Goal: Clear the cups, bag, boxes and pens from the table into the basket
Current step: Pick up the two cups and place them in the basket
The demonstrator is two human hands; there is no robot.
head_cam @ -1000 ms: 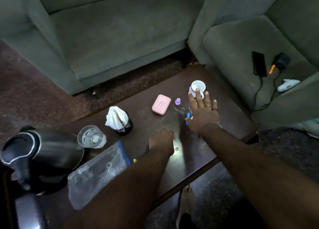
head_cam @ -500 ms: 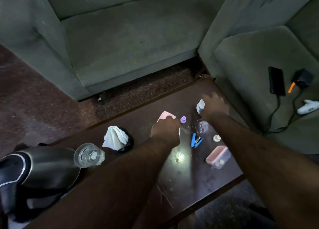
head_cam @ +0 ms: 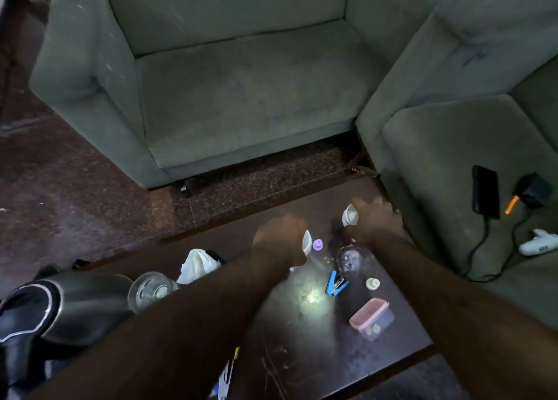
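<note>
Both bare hands reach out over the far part of the dark, scratched wooden table (head_cam: 302,366). The left hand (head_cam: 279,239) is blurred and closed around a small white item (head_cam: 307,242) whose kind I cannot tell; the right hand (head_cam: 377,221) grips a small white cup (head_cam: 350,215) tipped on its side, its mouth facing left toward the other hand. Between the hands lies a little purple cap (head_cam: 317,244). Just nearer than the right hand a clear glass tumbler (head_cam: 350,259) stands upright, then a blue stapler (head_cam: 335,283) with its long axis running away from the person, a small cream cap (head_cam: 373,283), and a clear plastic box with a pink lid (head_cam: 372,318) lying tilted close beside the right forearm. Left of the left forearm are a dark cup stuffed with white tissue (head_cam: 197,262), a clear drinking glass (head_cam: 151,289) and a steel kettle with black trim (head_cam: 60,309). A pen with a yellow end (head_cam: 231,369) peeks out beneath the left forearm. A bright spot of light falls on the tabletop between the forearms. Beyond the hands stands a grey-green fabric sofa (head_cam: 241,97) on dark speckled floor; right of the right hand, a second seat carries a black phone (head_cam: 485,191) on a cable.
</note>
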